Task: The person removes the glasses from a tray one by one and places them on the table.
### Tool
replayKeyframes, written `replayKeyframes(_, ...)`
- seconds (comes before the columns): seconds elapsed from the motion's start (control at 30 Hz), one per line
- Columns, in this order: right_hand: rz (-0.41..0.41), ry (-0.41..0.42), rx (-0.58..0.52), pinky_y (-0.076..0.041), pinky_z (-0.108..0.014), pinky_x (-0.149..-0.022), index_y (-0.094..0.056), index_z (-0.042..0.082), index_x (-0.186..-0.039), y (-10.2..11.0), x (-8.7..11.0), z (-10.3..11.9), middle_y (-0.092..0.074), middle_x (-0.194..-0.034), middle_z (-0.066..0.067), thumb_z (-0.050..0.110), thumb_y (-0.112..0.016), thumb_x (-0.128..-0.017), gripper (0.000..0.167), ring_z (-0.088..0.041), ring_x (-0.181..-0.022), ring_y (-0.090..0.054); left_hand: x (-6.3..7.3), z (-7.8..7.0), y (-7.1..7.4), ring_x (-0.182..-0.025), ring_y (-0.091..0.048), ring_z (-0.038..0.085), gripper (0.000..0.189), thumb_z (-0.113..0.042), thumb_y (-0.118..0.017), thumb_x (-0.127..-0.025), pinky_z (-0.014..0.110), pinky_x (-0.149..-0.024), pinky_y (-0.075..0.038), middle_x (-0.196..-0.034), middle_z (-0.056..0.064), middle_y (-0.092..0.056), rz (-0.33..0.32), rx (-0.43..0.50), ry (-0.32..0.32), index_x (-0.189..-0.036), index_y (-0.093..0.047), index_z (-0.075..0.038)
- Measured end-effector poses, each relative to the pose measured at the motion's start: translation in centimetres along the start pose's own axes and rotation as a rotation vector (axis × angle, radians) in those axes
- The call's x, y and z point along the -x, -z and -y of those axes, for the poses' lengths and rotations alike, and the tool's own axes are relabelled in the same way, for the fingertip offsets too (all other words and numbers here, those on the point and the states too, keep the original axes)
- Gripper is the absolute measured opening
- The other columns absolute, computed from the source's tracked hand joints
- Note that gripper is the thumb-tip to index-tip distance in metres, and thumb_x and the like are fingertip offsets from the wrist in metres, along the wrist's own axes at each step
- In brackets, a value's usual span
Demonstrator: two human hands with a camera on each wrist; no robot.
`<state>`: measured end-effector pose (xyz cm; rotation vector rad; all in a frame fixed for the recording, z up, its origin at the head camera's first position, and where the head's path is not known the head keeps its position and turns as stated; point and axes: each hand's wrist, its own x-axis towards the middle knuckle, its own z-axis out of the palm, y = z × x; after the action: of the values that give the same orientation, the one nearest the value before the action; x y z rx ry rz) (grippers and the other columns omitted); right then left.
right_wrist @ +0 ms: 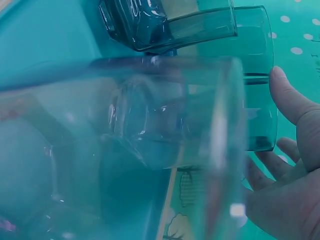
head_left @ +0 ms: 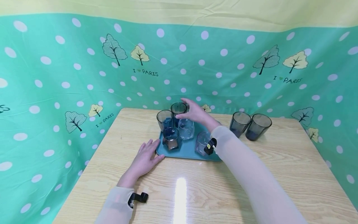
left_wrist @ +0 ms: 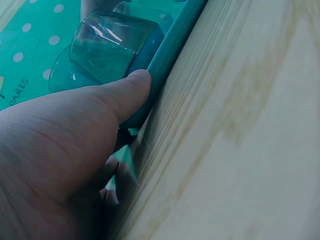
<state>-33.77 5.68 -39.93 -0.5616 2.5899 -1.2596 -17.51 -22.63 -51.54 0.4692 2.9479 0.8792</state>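
Note:
A blue tray on the table carries several glasses. My left hand lies at the tray's left front corner; in the left wrist view its thumb touches the rim, while the other fingers are partly hidden. My right hand reaches over the tray to a tall smoky glass at the back. In the right wrist view its thumb is at that glass's rim and the fingers spread loosely. Nearby stand another tall glass, a short dark glass and a clear glass.
Another clear glass stands at the tray's right front, beneath my right wrist. Two tall smoky glasses stand side by side on the wooden table, right of the tray. A green dotted curtain hangs behind the table.

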Motion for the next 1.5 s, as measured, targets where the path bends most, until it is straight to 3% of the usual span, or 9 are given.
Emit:
replayKeyframes(0.3, 0.017, -0.041, 0.009, -0.037, -0.055, -0.129, -0.028, 0.022, -0.177, -0.3, -0.3, -0.1, -0.030, -0.180, -0.009, 0.040, -0.089, -0.097, 0.102, -0.034, -0.163, -0.032, 0.0, 0.0, 0.0, -0.167, -0.021, 0.042, 0.083, -0.043, -0.072, -0.109, 0.059, -0.136, -0.005, -0.174, 0.020, -0.040, -0.007, -0.003, -0.005, -0.171, -0.036, -0.001)
replayKeyframes(0.7, -0.002, -0.019, 0.027, -0.042, -0.056, -0.125, -0.034, 0.014, -0.174, -0.9, -0.3, -0.8, -0.035, -0.177, -0.012, 0.036, -0.087, -0.100, 0.094, -0.037, -0.160, -0.038, 0.1, 0.0, -0.1, -0.168, -0.020, 0.039, 0.083, -0.045, -0.070, -0.110, 0.056, -0.137, -0.004, -0.175, 0.017, -0.038, 0.011, 0.006, 0.006, -0.172, -0.036, -0.004)
replayKeyframes(1.2, -0.082, -0.027, 0.085, -0.054, -0.052, -0.110, -0.043, 0.012, -0.169, -1.2, -0.4, -0.5, -0.053, -0.163, -0.013, 0.038, -0.089, -0.097, 0.090, -0.034, -0.139, -0.059, 0.0, 0.0, 0.1, -0.167, -0.020, 0.041, 0.083, -0.045, -0.070, -0.110, 0.058, -0.137, -0.005, -0.174, 0.020, -0.039, 0.002, -0.007, -0.007, -0.172, -0.035, -0.002)
replayKeyframes(1.5, -0.123, -0.043, 0.092, -0.052, -0.052, -0.114, -0.045, 0.012, -0.168, -1.3, 0.1, -0.4, -0.053, -0.164, -0.012, 0.039, -0.091, -0.095, 0.090, -0.034, -0.143, -0.056, 0.1, 0.0, 0.1, -0.167, -0.021, 0.042, 0.083, -0.044, -0.071, -0.109, 0.060, -0.136, -0.005, -0.174, 0.021, -0.039, -0.002, 0.002, -0.010, -0.171, -0.036, -0.001)
